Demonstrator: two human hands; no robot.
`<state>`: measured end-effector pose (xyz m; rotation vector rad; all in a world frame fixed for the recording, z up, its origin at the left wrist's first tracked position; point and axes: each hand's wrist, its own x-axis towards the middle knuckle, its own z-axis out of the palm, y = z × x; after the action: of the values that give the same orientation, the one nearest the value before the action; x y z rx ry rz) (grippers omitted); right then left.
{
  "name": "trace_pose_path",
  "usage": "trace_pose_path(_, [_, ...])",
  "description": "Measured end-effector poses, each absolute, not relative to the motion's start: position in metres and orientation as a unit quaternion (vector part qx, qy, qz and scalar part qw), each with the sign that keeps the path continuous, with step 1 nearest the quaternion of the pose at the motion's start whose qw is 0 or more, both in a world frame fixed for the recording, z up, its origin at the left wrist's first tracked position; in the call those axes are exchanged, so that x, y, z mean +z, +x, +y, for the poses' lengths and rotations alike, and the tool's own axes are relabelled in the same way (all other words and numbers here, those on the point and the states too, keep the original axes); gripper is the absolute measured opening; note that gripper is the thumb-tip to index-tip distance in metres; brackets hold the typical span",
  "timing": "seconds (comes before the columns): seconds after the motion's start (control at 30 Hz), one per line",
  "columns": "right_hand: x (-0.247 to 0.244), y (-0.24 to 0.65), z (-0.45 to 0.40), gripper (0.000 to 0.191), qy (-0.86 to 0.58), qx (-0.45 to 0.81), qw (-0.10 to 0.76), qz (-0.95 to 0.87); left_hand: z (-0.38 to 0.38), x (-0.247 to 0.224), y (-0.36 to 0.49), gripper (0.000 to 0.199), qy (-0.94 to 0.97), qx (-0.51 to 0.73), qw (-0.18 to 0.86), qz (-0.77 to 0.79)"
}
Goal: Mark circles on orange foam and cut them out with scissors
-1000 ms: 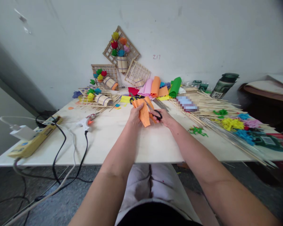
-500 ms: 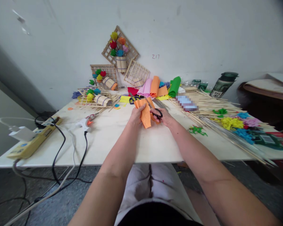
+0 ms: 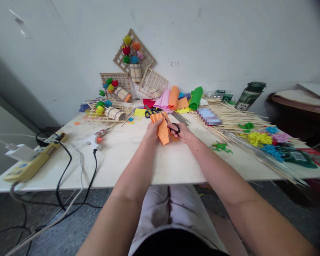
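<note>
My left hand (image 3: pixel 154 129) pinches a piece of orange crepe paper (image 3: pixel 163 132) above the white table (image 3: pixel 128 156). In my right hand (image 3: pixel 183 132) is a pair of black-handled scissors (image 3: pixel 175 128), with fingers through the loops. The blades lie against the orange paper, and part of the sheet shows on either side of them. How far the blades are spread cannot be made out. A second pair of scissors (image 3: pixel 151 113) rests on the table just behind the paper.
At left are a glue gun (image 3: pixel 94 141) and a power strip (image 3: pixel 37 158) with trailing cords. Stick lattices with paper flowers (image 3: pixel 134 53) lean on the wall. Crepe rolls (image 3: pixel 174 97), wooden sticks (image 3: pixel 237 115), a phone (image 3: pixel 209 116) and a bottle (image 3: pixel 250 96) stand behind and right.
The whole view has shifted slightly, so everything appears a little further left. Both hands keep their hold on the orange paper and the scissors, with little other visible movement.
</note>
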<state>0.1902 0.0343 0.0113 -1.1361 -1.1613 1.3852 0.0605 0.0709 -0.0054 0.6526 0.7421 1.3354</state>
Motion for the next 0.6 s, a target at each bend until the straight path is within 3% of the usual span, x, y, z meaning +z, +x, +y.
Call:
trace_pose_path(0.37, [0.002, 0.191, 0.041, 0.037, -0.457, 0.572, 0.474, -0.489, 0.076, -0.011, 0.06, 0.019, 0.316, 0.576, 0.67, 0.345])
trace_pose_path(0.6, [-0.001, 0.187, 0.046, 0.031, -0.483, 0.545, 0.478, -0.49, 0.078, -0.012, 0.06, 0.02, 0.307, 0.584, 0.661, 0.358])
